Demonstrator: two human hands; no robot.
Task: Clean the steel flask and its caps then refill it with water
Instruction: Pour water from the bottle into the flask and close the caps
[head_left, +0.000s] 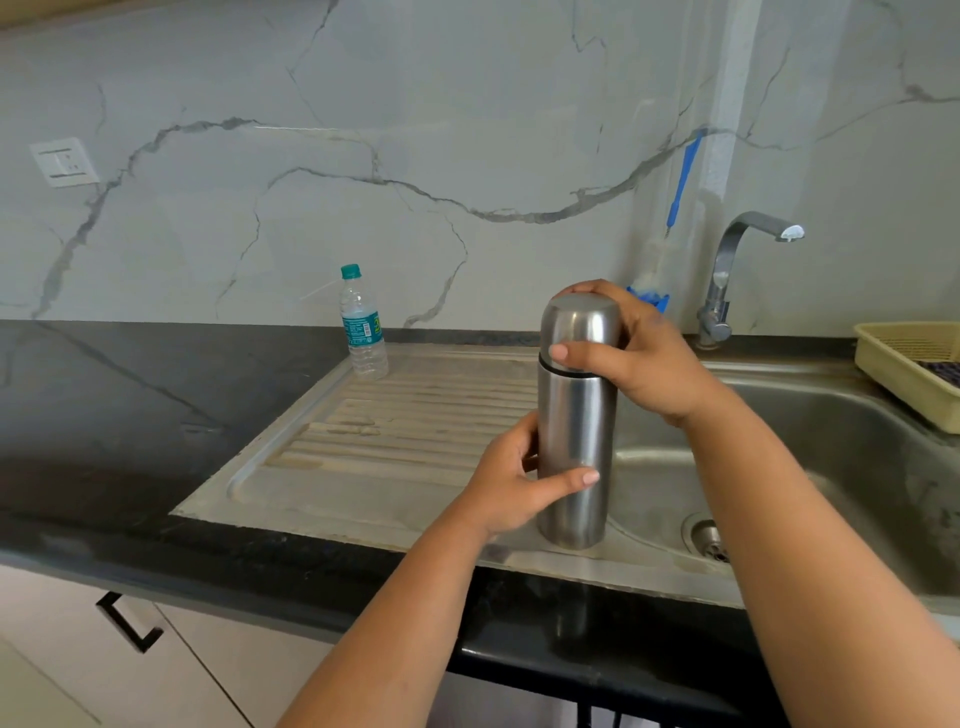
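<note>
Our right hand curls over the domed cap of the steel flask, thumb across its front, while our left hand grips the flask's body low down. We hold the flask upright at the near edge of the sink, beside the ribbed drainboard. Farther left a small plastic water bottle stands on the drainboard. At the far right are the tap, a blue-handled bottle brush against the wall, and a yellow basket.

The yellow basket is cut off at the right edge.
</note>
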